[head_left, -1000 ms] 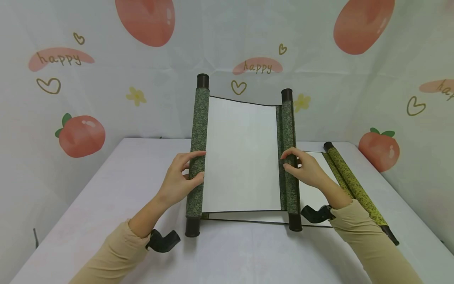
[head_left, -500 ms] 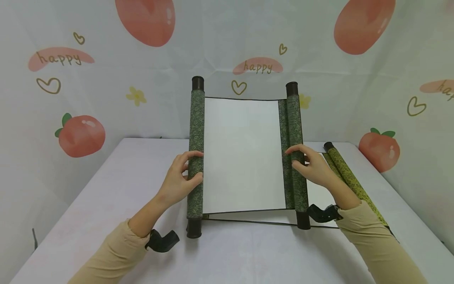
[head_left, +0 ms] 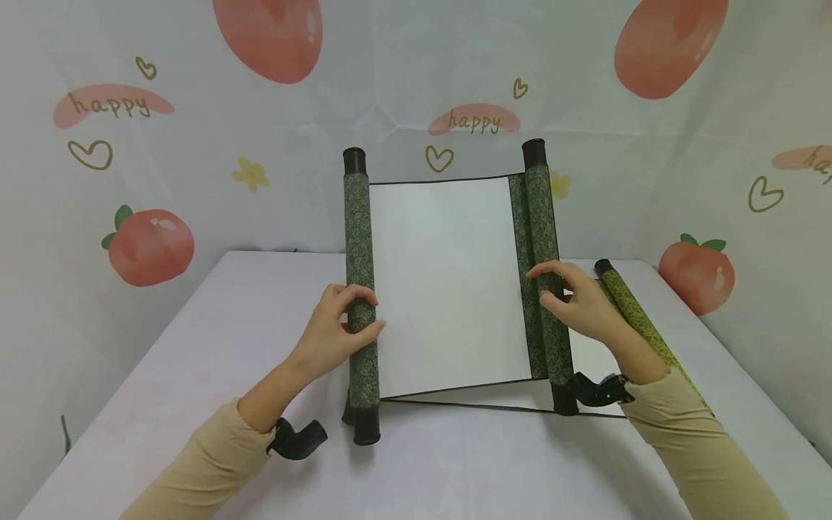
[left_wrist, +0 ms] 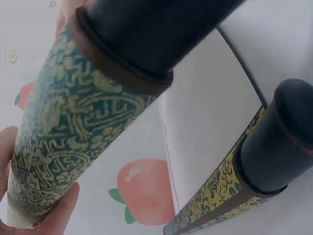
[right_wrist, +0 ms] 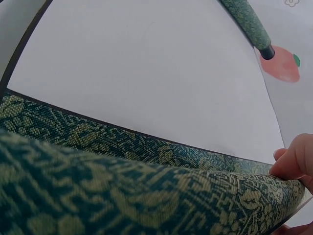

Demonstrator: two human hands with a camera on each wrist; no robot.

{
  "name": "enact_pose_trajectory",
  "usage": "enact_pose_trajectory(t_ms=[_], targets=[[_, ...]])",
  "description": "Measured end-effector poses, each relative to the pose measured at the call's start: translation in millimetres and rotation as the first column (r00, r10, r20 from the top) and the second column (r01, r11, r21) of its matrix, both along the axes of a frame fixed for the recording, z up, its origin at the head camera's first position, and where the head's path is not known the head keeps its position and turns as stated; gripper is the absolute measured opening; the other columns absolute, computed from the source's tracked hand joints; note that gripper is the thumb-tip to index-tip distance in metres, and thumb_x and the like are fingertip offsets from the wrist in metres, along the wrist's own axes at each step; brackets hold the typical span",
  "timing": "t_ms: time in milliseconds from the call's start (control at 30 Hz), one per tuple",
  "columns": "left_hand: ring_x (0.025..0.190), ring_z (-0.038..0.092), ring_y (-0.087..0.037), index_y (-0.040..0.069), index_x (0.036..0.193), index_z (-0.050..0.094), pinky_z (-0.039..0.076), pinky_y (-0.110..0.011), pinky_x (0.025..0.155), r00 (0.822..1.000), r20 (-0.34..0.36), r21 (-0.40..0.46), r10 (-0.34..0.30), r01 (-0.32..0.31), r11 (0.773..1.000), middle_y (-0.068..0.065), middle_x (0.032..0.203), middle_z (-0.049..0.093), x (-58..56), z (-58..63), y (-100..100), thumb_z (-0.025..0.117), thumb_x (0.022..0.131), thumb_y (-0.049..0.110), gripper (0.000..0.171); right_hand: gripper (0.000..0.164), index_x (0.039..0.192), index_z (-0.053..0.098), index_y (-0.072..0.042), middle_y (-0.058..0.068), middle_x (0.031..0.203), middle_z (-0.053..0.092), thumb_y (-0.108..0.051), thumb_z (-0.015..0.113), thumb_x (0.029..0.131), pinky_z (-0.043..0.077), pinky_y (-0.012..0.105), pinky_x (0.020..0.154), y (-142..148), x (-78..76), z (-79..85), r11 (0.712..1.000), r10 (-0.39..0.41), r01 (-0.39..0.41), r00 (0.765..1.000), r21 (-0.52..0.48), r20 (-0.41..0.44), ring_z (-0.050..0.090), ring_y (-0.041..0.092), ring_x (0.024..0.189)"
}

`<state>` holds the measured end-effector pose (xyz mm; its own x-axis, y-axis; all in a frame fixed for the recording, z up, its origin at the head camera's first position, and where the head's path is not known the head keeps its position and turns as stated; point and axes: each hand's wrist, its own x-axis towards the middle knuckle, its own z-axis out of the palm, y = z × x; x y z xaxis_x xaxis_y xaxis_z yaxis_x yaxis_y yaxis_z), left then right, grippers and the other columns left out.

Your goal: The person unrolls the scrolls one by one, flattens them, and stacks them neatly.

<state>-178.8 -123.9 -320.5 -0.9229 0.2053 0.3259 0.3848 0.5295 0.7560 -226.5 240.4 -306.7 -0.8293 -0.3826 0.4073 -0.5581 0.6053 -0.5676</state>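
Observation:
A green brocade hanging scroll, its white paper [head_left: 448, 282] partly unrolled, is held up with both rollers nearly upright. My left hand [head_left: 330, 334] grips the left roller [head_left: 360, 238], fingers and thumb curled round its middle. My right hand [head_left: 581, 302] pinches the right roller [head_left: 542, 217], beside a strip of the same brocade. Dark knobs cap the roller ends. In the left wrist view the patterned roller [left_wrist: 63, 132] slants close to the camera, its black knob [left_wrist: 151, 34] uppermost. Right fingers [right_wrist: 293, 161] show at the roller's far end in the right wrist view.
Behind and below lies a second scroll, unrolled on the white table [head_left: 260, 303]. Its yellow roller [head_left: 640, 307] shows at the right; another yellow-patterned roller [left_wrist: 215, 196] appears in the left wrist view. A printed cloth [head_left: 312, 188] hangs behind the table.
The right roller has moved right and slightly up, widening the paper between the rollers. The left roller has shifted its tilt, its top going left and its bottom right.

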Motion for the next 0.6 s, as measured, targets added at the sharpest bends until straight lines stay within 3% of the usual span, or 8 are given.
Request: enact_pose_trajectory(t_ms=[100, 267, 433, 600], targets=[[0.1, 0.042, -0.023, 0.009, 0.103, 0.057, 0.044, -0.039, 0.077, 1.0, -0.017, -0.046, 0.024, -0.025, 0.999, -0.012, 0.109, 0.047, -0.2, 1.6, 1.2, 0.071, 0.082, 0.016, 0.026, 0.028, 0.115, 0.059, -0.003, 0.018, 0.118, 0.058, 0.003, 0.05, 0.088, 0.032, 0.025, 0.053, 1.2, -0.4, 2.2, 1.0, 0.014, -0.014, 1.0, -0.009, -0.021, 0.036, 0.006, 0.075], [0.105, 0.048, -0.027, 0.008, 0.109, 0.057, 0.049, -0.046, 0.084, 0.999, -0.041, -0.077, 0.013, -0.016, 0.997, -0.013, 0.111, 0.053, -0.4, 1.9, -1.8, 0.065, 0.085, 0.011, 0.025, 0.029, 0.114, 0.059, -0.003, 0.018, 0.117, 0.058, 0.004, 0.051, 0.088, 0.031, 0.025, 0.051, 3.9, -0.4, 2.9, 1.0, 0.016, -0.016, 0.999, -0.006, -0.029, 0.035, 0.007, 0.073], [0.097, 0.05, -0.024, 0.014, 0.118, 0.056, 0.05, -0.037, 0.076, 1.0, 0.004, -0.084, 0.005, -0.005, 0.996, -0.013, 0.113, 0.053, 2.2, 5.2, -3.4, 0.057, 0.088, 0.01, 0.03, 0.029, 0.116, 0.058, -0.003, 0.019, 0.119, 0.057, 0.003, 0.051, 0.088, 0.031, 0.025, 0.05, 7.8, 0.8, 3.5, 1.0, 0.001, -0.001, 1.0, 0.005, -0.027, 0.033, 0.007, 0.062], [0.08, 0.039, -0.021, 0.015, 0.11, 0.058, 0.036, -0.03, 0.064, 1.0, 0.006, -0.086, 0.02, -0.019, 0.996, -0.012, 0.098, 0.051, 3.4, 7.9, -3.5, 0.052, 0.085, 0.007, 0.027, 0.029, 0.115, 0.059, -0.004, 0.019, 0.119, 0.057, 0.003, 0.052, 0.088, 0.031, 0.025, 0.05, 9.8, 1.3, 3.7, 1.0, -0.016, 0.016, 0.999, 0.007, -0.032, 0.031, 0.007, 0.059]])
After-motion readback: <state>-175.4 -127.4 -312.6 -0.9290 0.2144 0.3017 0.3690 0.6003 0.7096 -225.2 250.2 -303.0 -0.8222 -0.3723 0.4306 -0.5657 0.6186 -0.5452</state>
